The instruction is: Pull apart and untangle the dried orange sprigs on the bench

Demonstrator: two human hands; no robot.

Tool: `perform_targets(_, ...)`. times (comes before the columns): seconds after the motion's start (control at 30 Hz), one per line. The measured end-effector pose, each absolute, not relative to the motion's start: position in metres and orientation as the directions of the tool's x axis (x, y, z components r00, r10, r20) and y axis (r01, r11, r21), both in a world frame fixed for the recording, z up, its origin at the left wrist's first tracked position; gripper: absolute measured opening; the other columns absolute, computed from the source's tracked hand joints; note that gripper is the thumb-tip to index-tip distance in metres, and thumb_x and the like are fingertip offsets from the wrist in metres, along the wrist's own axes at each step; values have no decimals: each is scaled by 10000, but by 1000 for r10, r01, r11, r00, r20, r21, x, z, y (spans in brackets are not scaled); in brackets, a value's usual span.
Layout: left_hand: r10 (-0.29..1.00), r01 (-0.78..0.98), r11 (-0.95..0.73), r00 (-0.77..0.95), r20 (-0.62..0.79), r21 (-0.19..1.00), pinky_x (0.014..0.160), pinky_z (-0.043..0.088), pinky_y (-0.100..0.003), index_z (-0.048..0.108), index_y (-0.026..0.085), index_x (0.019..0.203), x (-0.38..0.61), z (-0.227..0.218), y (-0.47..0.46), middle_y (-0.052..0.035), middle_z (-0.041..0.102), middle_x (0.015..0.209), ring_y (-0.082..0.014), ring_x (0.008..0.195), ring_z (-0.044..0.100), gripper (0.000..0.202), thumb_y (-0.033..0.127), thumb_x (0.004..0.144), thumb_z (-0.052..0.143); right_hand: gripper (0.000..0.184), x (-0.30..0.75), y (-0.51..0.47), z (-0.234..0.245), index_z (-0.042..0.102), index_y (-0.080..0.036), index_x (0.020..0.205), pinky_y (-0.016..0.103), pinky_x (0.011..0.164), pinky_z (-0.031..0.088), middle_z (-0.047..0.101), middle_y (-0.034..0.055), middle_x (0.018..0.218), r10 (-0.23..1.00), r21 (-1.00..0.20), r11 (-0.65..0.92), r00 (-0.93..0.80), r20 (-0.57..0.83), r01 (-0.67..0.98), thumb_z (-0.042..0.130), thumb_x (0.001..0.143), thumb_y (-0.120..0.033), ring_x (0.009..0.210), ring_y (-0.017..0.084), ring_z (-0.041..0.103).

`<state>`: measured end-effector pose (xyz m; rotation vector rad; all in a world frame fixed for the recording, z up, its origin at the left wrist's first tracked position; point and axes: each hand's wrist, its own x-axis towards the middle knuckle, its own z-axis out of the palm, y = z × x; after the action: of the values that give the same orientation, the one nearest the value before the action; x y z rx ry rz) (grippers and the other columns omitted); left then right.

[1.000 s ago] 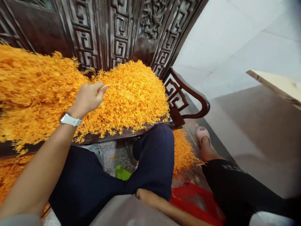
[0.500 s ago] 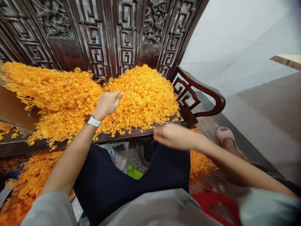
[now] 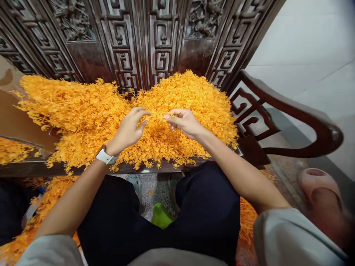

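Note:
A large heap of orange artificial flower sprigs (image 3: pixel 194 96) lies on the seat of a dark carved wooden bench (image 3: pixel 155 170). Over the middle of the heap, my left hand (image 3: pixel 130 127) is open, its thumb and fingers curved and apart. A watch with a white strap (image 3: pixel 104 156) is on that wrist. Just to its right, my right hand (image 3: pixel 184 122) is closed in a pinch, thumb against fingers. A thin orange sprig stem (image 3: pixel 159 115) appears between the two hands, its tip at the right fingertips; it blends into the heap behind.
The bench's curved armrest (image 3: pixel 302 111) rises at the right. A cardboard box (image 3: pixel 24 111) stands at the left. More orange sprigs (image 3: pixel 55 199) are piled below the bench. Between my legs is a bright green object (image 3: pixel 161 216). Another person's foot in a pink slipper (image 3: pixel 318 184) shows at right.
My right hand has risen from the bench's front edge to the heap beside my left hand. The left fingers have gone from a pinch to spread apart. The view has shifted slightly.

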<state>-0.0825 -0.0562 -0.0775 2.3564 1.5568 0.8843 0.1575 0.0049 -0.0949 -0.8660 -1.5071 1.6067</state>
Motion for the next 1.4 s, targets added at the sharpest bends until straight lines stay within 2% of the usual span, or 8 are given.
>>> perform_targets(0.17,934,536,-298,334,126,790,712,541,-361,601,229,1427,-56,-79,-56,-26,726,819,-216,734,706,470,437,1009,655,394,156,6,-106,693,-200,787,307,579,400,609,-21,641,841,-974,213,-522,143,76,816,861,-567,577,106,513)
perform_targets(0.4,791,833,-402,106,602,381,657,355,-330,777,241,852,-130,-48,-40,2,676,723,-148,615,498,198,270,1016,669,338,222,21,-89,706,-183,698,340,647,373,601,-11,594,736,-728,547,-652,181,414,744,952,-402,564,111,481)
perform_targets(0.6,897,238,-382,-139,421,893,415,212,-290,720,231,838,-143,-51,-26,84,350,478,-80,386,264,373,564,1006,718,307,219,2,-82,815,-206,946,319,742,575,794,48,896,371,-899,389,-927,-49,203,743,971,-504,788,163,719)
perform_targets(0.73,955,32,-267,-124,269,963,443,351,-253,704,226,860,-102,-54,-32,77,389,479,-95,406,383,362,559,1001,722,505,204,18,-90,722,-321,1339,489,1141,552,677,87,1461,800,-921,384,-521,298,63,693,964,-658,1348,267,635)
perform_targets(0.83,971,-24,-197,-143,192,980,501,444,-235,691,234,916,-80,-50,-39,59,451,529,-108,464,466,316,522,1044,670,724,193,20,-94,575,-348,1533,540,1211,488,560,96,1607,839,-856,487,-362,405,173,746,914,-684,1479,317,520)
perform_targets(0.93,972,-36,-202,-129,196,979,564,497,-233,681,244,960,-65,-51,-41,40,514,596,-117,530,550,306,525,1067,626,715,172,0,-93,604,-285,1487,447,973,610,692,115,1398,767,-853,504,-526,368,137,729,922,-704,1165,272,682)
perform_targets(1.1,945,60,-319,-56,322,946,622,514,-251,722,266,1074,-55,-56,-39,-8,677,764,-134,661,660,416,664,1025,614,539,139,-21,-90,634,-218,847,313,649,524,634,-4,721,741,-908,415,-560,369,-50,667,950,-746,661,139,588)
perform_targets(1.4,936,375,-333,239,257,865,478,286,-277,744,197,752,-66,-39,-48,29,471,518,-94,475,380,442,608,899,818,571,161,16,-86,585,-266,821,286,495,428,535,-24,621,929,-926,353,-71,364,-131,717,861,-819,546,127,502)
